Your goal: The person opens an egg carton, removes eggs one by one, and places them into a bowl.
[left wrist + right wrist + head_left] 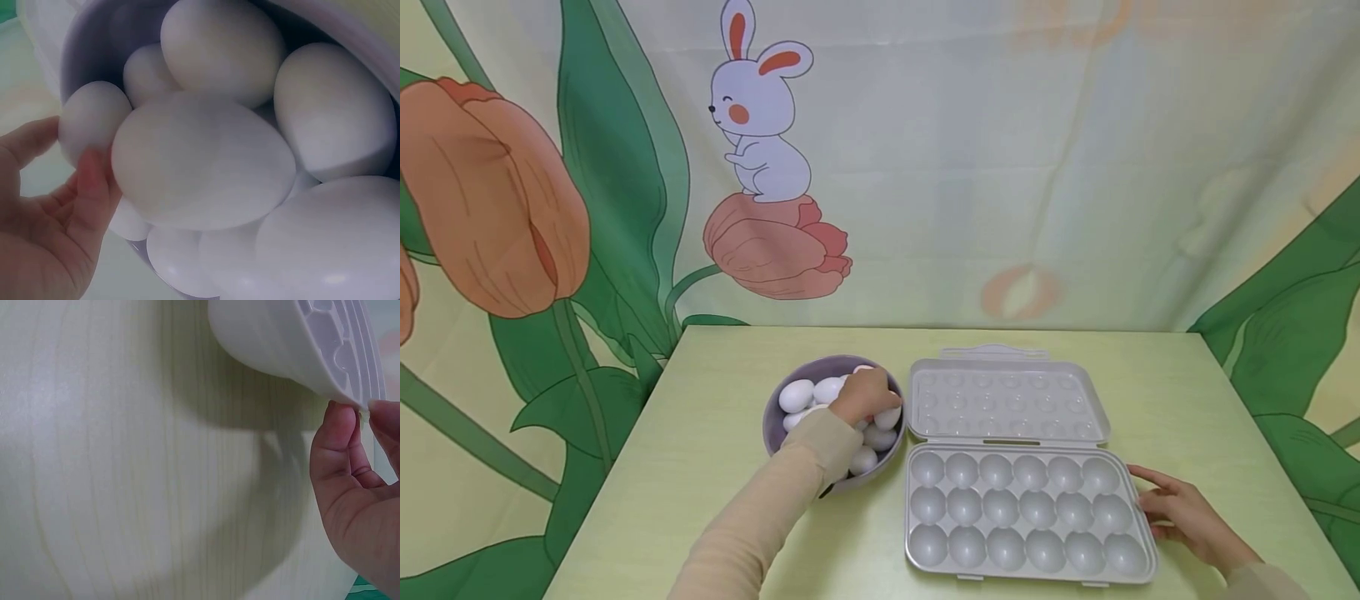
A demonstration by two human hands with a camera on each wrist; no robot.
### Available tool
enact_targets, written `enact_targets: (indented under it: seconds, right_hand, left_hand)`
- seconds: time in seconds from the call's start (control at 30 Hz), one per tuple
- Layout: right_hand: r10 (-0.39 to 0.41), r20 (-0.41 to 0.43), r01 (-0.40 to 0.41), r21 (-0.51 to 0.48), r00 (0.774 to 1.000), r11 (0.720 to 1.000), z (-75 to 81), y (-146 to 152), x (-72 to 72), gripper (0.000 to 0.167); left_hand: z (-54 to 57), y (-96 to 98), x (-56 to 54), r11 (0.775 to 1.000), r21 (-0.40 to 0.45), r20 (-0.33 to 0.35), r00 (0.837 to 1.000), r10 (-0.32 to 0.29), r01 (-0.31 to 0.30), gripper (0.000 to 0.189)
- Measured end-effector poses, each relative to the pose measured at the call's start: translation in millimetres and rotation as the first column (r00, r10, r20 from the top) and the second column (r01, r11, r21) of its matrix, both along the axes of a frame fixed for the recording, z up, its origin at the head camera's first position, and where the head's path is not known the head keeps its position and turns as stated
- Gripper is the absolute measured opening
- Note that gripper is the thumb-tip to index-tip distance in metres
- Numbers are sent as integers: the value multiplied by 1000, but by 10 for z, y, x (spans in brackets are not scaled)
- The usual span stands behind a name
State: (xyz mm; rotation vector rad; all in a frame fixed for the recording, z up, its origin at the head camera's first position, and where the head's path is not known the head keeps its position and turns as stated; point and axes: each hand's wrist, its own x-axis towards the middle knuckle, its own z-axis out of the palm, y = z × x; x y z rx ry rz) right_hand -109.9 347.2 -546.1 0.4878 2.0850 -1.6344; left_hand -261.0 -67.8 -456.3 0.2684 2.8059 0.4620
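Note:
White eggs [796, 396] fill much of a round grey-purple bowl [769, 429] left of centre on the table. My left hand [862, 397] reaches in over the far right part of the bowl. In the left wrist view its thumb and fingers pinch an egg [94, 119] near the bowl's wall, beside several others. A grey egg box [1000, 507] lies opened out to the right, its cups bare. At that box's right edge, my right hand [1183, 518] holds the rim [350, 400] between thumb and fingertips, as the right wrist view shows.
The box's lid [1011, 404] lies folded back behind the cups, close to the bowl's right side. Everything stands on a pale green wood-grain table [700, 467]. Behind its far edge hangs a printed cloth [925, 167] with a rabbit and tulips.

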Motion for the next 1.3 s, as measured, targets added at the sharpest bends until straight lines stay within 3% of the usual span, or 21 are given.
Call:
enact_targets:
  seconds: [0.27, 0.37, 0.53, 0.77, 0.9, 1.07, 1.3]
  right_hand:
    - [14, -2, -14, 14, 1000, 1000, 11, -25, -9, 60]
    - [14, 8, -14, 28, 1000, 1000, 20, -34, -18, 61]
    - [24, 21, -25, 54, 999, 998, 35, -32, -47, 62]
    - [43, 26, -45, 85, 999, 995, 72, -19, -73, 63]
    - [56, 24, -58, 92, 998, 994, 86, -13, -88, 63]
    - [83, 21, -85, 100, 996, 991, 96, 8, -101, 63]
    - [125, 37, -129, 125, 991, 984, 172, 38, -124, 58]
  left_hand:
    - [106, -90, -19, 1000, 4, 34, 999, -10, 10, 22]
    - [239, -185, -62, 1000, 29, 65, 998, -14, 12, 19]
    - [520, -460, -155, 999, 48, 28, 1000, -5, 4, 31]
    - [731, -918, -239, 993, 76, -18, 996, 87, -86, 37]
    - [778, -1152, -246, 985, 109, -31, 989, 141, -137, 36]
    - [754, -1419, -249, 974, 134, -113, 974, 198, -182, 34]
    - [642, -1753, -222, 950, 201, -272, 918, 287, -237, 30]
